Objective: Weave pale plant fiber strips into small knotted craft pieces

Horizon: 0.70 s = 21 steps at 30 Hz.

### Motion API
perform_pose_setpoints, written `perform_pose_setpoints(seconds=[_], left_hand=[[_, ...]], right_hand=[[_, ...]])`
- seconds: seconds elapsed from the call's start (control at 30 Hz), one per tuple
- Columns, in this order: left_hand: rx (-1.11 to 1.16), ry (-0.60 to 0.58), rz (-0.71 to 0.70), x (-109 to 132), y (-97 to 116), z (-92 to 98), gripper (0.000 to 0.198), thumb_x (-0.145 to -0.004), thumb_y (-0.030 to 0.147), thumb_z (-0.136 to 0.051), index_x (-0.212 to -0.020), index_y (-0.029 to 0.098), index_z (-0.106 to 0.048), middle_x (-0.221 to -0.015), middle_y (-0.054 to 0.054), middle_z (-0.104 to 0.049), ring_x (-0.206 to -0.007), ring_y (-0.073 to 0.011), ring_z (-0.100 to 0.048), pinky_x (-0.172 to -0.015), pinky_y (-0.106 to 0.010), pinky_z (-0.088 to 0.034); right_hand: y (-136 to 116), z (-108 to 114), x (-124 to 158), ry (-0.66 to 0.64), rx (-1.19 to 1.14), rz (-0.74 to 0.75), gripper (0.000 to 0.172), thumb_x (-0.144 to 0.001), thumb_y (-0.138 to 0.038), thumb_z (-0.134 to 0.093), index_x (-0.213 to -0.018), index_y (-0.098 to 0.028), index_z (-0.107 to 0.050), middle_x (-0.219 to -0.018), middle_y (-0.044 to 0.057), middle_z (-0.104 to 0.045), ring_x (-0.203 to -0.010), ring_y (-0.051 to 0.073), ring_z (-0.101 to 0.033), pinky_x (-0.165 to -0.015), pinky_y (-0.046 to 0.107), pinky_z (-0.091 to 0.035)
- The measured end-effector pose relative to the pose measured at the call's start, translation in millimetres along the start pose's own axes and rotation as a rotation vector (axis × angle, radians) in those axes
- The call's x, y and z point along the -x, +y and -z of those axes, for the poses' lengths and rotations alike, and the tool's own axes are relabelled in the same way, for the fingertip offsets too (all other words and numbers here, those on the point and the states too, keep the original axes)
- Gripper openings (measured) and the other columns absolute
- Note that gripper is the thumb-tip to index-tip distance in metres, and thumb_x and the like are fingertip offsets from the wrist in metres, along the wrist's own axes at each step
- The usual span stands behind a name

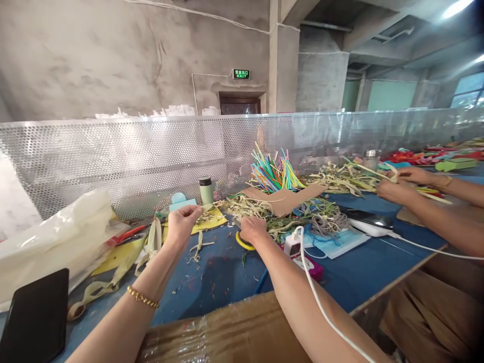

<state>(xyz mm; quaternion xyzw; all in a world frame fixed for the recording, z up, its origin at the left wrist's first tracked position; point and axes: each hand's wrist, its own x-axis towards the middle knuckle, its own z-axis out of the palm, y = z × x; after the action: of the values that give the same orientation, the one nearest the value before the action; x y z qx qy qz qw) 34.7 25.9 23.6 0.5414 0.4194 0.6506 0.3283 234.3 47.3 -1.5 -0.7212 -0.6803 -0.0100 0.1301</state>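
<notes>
My left hand (pixel 183 220) is raised over the left of the blue table, thumb and fingertips pinched on a pale dried-husk strip (pixel 207 207). My right hand (pixel 253 229) is closed by the edge of the pile, around what looks like scissors. Their yellow handle loop (pixel 244 243) shows below the fingers, while the rest is mostly hidden. Between the hands lie a small knotted husk scrap (pixel 198 247) and a yellow sheet (pixel 215 218) with shreds on it. Longer husk strips (pixel 153 239) hang beside my left wrist.
Behind my right hand are a fibre pile (pixel 321 214), folded cardboard (pixel 285 200) and colourful pipe-like stems (pixel 274 171). A green bottle (pixel 206 191) stands by the perforated screen (pixel 170 151). A phone (pixel 36 315) lies left; a white cable (pixel 313 292) crosses my right forearm. A co-worker's hands (pixel 401 186) hold husk at right.
</notes>
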Motion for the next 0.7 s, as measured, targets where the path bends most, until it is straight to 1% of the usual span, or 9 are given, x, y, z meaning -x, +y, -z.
perform_pose_setpoints(seconds=[0.03,0.1,0.13,0.17,0.23,0.33,0.43,0.57,0.7], left_hand=[[-0.003,-0.013,-0.013,2.2,1.3,-1.5,0.027,-0.058,0.037,-0.08,-0.068,0.013,-0.074,-0.05,0.003,-0.053,-0.049,-0.0082,-0.038,-0.049,-0.024,-0.027],[-0.005,-0.024,-0.035,6.4,5.1,-4.2,0.025,-0.06,0.036,-0.079,-0.069,0.013,-0.074,-0.049,0.003,-0.052,-0.049,-0.0086,-0.038,-0.048,-0.024,-0.026],[-0.005,-0.025,-0.045,8.6,7.6,-5.4,0.024,-0.061,0.035,-0.078,-0.07,0.013,-0.074,-0.05,0.003,-0.053,-0.049,-0.0088,-0.038,-0.048,-0.024,-0.026],[-0.003,-0.023,-0.057,10.9,10.3,-6.6,0.023,-0.063,0.035,-0.078,-0.071,0.013,-0.074,-0.051,0.002,-0.053,-0.05,-0.0089,-0.038,-0.049,-0.024,-0.027],[0.001,-0.017,-0.082,15.9,15.8,-9.5,0.022,-0.065,0.035,-0.076,-0.072,0.013,-0.074,-0.055,0.002,-0.055,-0.052,-0.0092,-0.039,-0.05,-0.024,-0.028],[0.012,-0.047,-0.103,23.2,21.4,-14.3,0.02,-0.066,0.033,-0.076,-0.072,0.014,-0.074,-0.06,0.0,-0.059,-0.055,-0.0099,-0.042,-0.052,-0.024,-0.031],[0.043,-0.114,-0.067,27.7,23.8,-16.6,0.021,-0.065,0.033,-0.077,-0.07,0.014,-0.072,-0.058,0.0,-0.058,-0.055,-0.0101,-0.042,-0.053,-0.025,-0.032],[0.151,-0.189,0.087,26.4,27.3,-12.8,0.022,-0.065,0.031,-0.077,-0.062,0.013,-0.066,-0.056,-0.001,-0.054,-0.054,-0.0102,-0.043,-0.053,-0.026,-0.032],[0.334,-0.238,0.205,21.7,30.6,-8.3,0.015,-0.066,0.023,-0.075,-0.064,0.011,-0.066,-0.063,-0.003,-0.058,-0.058,-0.0108,-0.048,-0.055,-0.026,-0.035]], right_hand=[[-2.4,2.6,1.9,0.036,-0.017,0.035,0.023,-0.077,-0.022,-0.068,-0.099,-0.017,-0.074,-0.104,0.018,-0.072,-0.105,0.029,-0.066,-0.084,0.035,-0.049],[-11.3,7.7,6.7,0.139,-0.154,0.15,0.019,-0.085,-0.028,-0.062,-0.096,-0.018,-0.073,-0.104,0.016,-0.072,-0.102,0.026,-0.066,-0.082,0.033,-0.048],[-17.5,9.8,9.6,0.21,-0.33,0.237,0.02,-0.088,-0.032,-0.059,-0.094,-0.018,-0.073,-0.099,0.014,-0.073,-0.095,0.024,-0.068,-0.079,0.033,-0.048],[-24.3,11.5,12.8,0.223,-0.56,0.317,0.025,-0.09,-0.037,-0.057,-0.089,-0.018,-0.072,-0.09,0.011,-0.073,-0.085,0.021,-0.068,-0.073,0.031,-0.049],[-37.4,13.5,19.4,0.145,-0.974,0.41,0.035,-0.089,-0.048,-0.056,-0.08,-0.017,-0.068,-0.074,0.006,-0.07,-0.064,0.016,-0.063,-0.059,0.027,-0.046],[-50.2,15.2,27.4,0.148,-1.297,0.342,0.037,-0.077,-0.053,-0.069,-0.072,-0.017,-0.062,-0.06,0.0,-0.061,-0.051,0.011,-0.053,-0.049,0.025,-0.04],[-52.5,17.6,30.3,0.169,-1.478,0.318,0.035,-0.073,-0.048,-0.074,-0.068,-0.018,-0.057,-0.055,-0.002,-0.055,-0.049,0.01,-0.049,-0.048,0.024,-0.038],[-48.2,23.0,30.5,0.044,-1.605,0.406,0.032,-0.073,-0.044,-0.074,-0.068,-0.016,-0.058,-0.057,-0.001,-0.057,-0.051,0.01,-0.051,-0.052,0.026,-0.042],[-43.8,30.0,33.2,-0.036,-1.652,0.49,0.024,-0.073,-0.037,-0.074,-0.072,-0.016,-0.062,-0.063,0.0,-0.061,-0.056,0.01,-0.054,-0.058,0.026,-0.044]])
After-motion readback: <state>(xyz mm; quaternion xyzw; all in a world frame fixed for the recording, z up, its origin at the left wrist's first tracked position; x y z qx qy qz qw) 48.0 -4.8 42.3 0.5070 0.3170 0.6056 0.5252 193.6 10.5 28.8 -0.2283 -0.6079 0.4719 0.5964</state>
